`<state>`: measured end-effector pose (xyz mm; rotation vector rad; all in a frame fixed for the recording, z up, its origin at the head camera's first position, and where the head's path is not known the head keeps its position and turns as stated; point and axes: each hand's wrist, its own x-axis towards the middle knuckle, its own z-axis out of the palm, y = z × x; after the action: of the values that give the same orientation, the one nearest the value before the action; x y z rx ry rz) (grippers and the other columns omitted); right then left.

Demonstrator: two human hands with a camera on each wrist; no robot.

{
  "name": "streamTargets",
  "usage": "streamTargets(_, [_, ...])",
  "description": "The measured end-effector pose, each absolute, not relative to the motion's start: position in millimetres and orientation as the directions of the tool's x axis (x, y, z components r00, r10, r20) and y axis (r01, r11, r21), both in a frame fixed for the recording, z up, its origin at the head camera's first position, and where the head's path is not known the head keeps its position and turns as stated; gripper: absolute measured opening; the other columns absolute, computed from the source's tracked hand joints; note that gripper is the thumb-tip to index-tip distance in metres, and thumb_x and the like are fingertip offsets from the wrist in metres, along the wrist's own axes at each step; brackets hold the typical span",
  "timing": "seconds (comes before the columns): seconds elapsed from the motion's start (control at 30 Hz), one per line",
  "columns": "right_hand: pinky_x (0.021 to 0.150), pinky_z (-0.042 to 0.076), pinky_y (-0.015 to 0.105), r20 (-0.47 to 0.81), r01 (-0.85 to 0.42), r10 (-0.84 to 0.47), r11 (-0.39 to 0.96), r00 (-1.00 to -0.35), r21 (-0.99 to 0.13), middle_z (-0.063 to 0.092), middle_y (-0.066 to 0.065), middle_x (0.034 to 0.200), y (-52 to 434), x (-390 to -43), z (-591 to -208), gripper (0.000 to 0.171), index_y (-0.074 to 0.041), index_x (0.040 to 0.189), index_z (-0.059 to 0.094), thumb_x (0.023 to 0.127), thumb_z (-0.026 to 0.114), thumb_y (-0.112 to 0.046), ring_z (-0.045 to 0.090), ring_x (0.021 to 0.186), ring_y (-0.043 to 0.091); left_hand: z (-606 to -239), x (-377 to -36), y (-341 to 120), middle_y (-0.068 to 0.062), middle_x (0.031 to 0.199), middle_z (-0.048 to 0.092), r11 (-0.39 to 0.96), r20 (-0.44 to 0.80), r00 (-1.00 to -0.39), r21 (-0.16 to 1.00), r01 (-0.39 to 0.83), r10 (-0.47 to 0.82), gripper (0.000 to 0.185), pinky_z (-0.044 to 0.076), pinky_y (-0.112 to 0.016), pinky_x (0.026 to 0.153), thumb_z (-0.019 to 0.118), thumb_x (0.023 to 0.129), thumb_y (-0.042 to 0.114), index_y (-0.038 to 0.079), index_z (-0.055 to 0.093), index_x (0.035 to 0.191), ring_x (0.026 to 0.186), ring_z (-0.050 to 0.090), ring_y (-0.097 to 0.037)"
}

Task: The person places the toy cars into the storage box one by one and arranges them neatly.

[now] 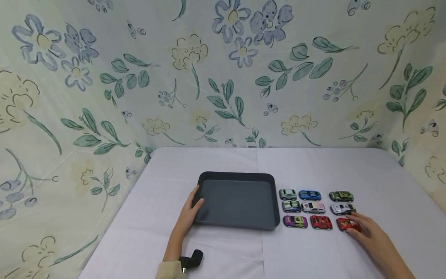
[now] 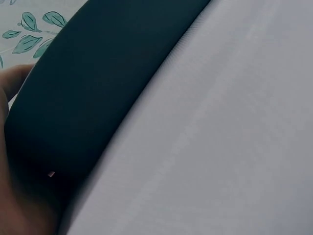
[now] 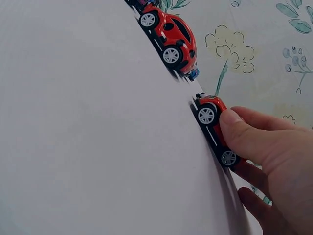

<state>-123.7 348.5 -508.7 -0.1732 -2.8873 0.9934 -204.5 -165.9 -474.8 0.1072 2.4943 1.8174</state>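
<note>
At the left side of a dark grey rectangular tray (image 1: 240, 203), my left hand (image 1: 187, 214) grips the rim, its thumb over the inner edge and fingers along the outside. The left wrist view shows the tray's dark outer wall (image 2: 98, 73) close up. My right hand (image 1: 375, 237) pinches a red toy car (image 1: 343, 224) at the near right end of a group of toy cars. In the right wrist view, thumb and fingers sit on both sides of that car, whose wheels are close to the white cloth. A red spotted toy car (image 1: 321, 222) is just left of it.
Beside the tray stand a purple-and-yellow car (image 1: 295, 221), a blue car (image 1: 309, 195), a pale green car (image 1: 287, 194), a white-and-pink car (image 1: 313, 207), a green-and-white car (image 1: 291, 206), a camouflage car (image 1: 341, 196) and a silver car (image 1: 340, 209). Flowered cloth (image 1: 195, 97) hangs behind the table.
</note>
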Motion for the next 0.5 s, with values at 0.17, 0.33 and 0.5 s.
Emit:
streamTargets(0.17, [0.094,0.020,0.068,0.105,0.023,0.112,0.783,-0.988,-0.622,0.034,0.036,0.130,350.9,-122.5,-510.0,0.045,0.003,0.129,0.042,0.095,0.046,-0.027,0.028,0.118,0.057,-493.2,-214.3,-168.3,-0.006,0.153,0.018,0.312,0.020,-0.998,0.949,0.040,0.067,0.057,0.008,-0.056,0.112,0.048,0.093,0.031,0.023,0.024,0.144,0.142,0.009,-0.030])
streamTargets(0.33, [0.093,0.021,0.068,0.143,-0.007,0.107,0.777,-0.984,-0.629,0.035,0.037,0.128,351.7,-121.5,-509.6,0.040,0.003,0.128,0.042,0.096,0.045,-0.019,0.030,0.116,0.057,-498.4,-217.9,-167.8,-0.008,0.152,0.018,0.305,0.051,-0.997,0.950,0.067,0.059,0.056,0.007,-0.057,0.111,0.047,0.094,0.032,0.022,0.024,0.144,0.141,0.009,-0.032])
streamTargets(0.5, [0.093,0.022,0.068,0.129,0.004,0.113,0.767,-0.985,-0.642,0.035,0.038,0.129,350.8,-119.6,-509.8,0.037,0.001,0.127,0.044,0.095,0.046,-0.017,0.031,0.116,0.057,-499.1,-215.3,-168.4,-0.006,0.152,0.020,0.309,0.025,-0.999,0.951,0.033,0.029,0.053,0.009,-0.056,0.112,0.045,0.095,0.035,0.024,0.026,0.143,0.141,0.011,-0.031])
